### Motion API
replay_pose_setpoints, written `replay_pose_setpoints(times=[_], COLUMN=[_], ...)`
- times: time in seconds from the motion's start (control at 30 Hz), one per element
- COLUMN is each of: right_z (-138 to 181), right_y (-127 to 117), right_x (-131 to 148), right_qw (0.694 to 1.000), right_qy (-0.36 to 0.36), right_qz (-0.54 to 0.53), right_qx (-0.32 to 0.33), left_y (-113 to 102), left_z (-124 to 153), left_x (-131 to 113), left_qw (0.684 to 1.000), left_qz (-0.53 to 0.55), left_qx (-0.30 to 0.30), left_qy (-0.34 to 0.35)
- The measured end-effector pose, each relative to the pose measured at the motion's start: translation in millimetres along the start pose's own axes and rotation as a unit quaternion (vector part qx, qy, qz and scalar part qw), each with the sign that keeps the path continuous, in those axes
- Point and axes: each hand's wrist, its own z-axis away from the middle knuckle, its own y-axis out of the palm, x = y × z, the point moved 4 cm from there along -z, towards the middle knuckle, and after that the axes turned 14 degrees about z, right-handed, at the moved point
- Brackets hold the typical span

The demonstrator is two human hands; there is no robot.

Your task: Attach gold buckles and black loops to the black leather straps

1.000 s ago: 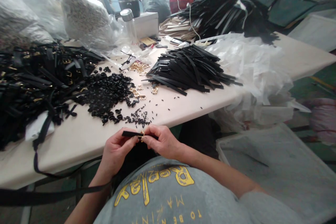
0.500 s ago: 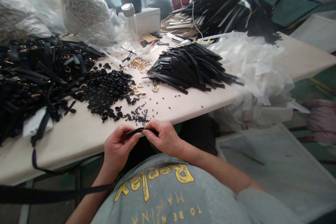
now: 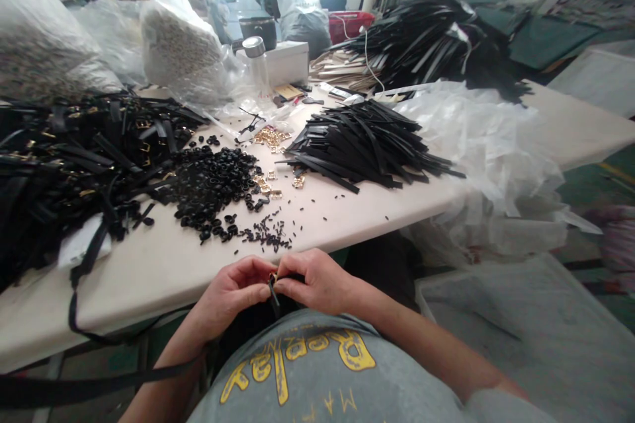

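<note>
Head view: your left hand (image 3: 241,287) and your right hand (image 3: 317,281) meet just off the near edge of the counter (image 3: 173,277), in front of your grey shirt (image 3: 307,370). Your right fingers are clamped on a black strap (image 3: 275,302); part of it shows dark between thumb and forefinger. Your left fingers are pinched together at the same strap, their tips close to those of the right. The strap lies between both hands, one end pointing down toward your shirt. A gold buckle (image 3: 272,277) sits on it at the fingertips; your fingers partly cover it, so how the strap passes through it cannot be told.

On the counter, nearest to your hands, small black pins (image 3: 268,232) lie scattered. Beyond them to the left is a pile of black loops (image 3: 213,178), with loose gold buckles (image 3: 270,137) beside and behind it, in several clusters. To the right of these, cut black strips (image 3: 367,145) are heaped, roughly aligned. At far left stands a tangled heap of buckled straps (image 3: 74,152), gold showing among the black. White plastic sheeting (image 3: 496,132) lies right of the strips and hangs over the counter's edge. At the back, a lidded bottle (image 3: 256,56) stands beside a white box (image 3: 288,61).
</note>
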Motion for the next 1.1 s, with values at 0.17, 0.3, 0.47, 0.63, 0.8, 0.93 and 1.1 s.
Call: replay_pose_setpoints(times=[0.17,0.3,0.47,0.63,0.8,0.93,1.1], right_z=[-3,-12,-23,-19,-20,-22,-22], right_y=[-10,-22,-33,-35,-15,-3,9], right_x=[-2,-2,6,-4,-21,-27,-22], right_qw=[0.998,0.977,0.932,0.966,0.991,0.957,0.959], right_qy=[-0.017,-0.073,-0.141,-0.028,0.031,0.053,-0.004], right_qz=[0.052,0.199,0.321,0.193,-0.054,-0.222,-0.239], right_qx=[0.036,0.015,-0.093,-0.169,-0.118,-0.179,-0.155], left_y=[-3,-3,-2,-3,8,13,10], left_z=[0,-2,-15,-27,-31,-30,-33], left_x=[-4,-7,-8,-6,-3,3,14], left_qw=[0.999,0.995,0.984,0.985,0.98,0.974,0.965], left_qz=[-0.033,-0.083,-0.144,0.031,0.081,0.104,0.143], left_qx=[-0.022,-0.031,-0.061,-0.129,-0.134,-0.156,-0.165], left_qy=[0.024,0.05,0.082,0.109,0.123,0.126,0.144])
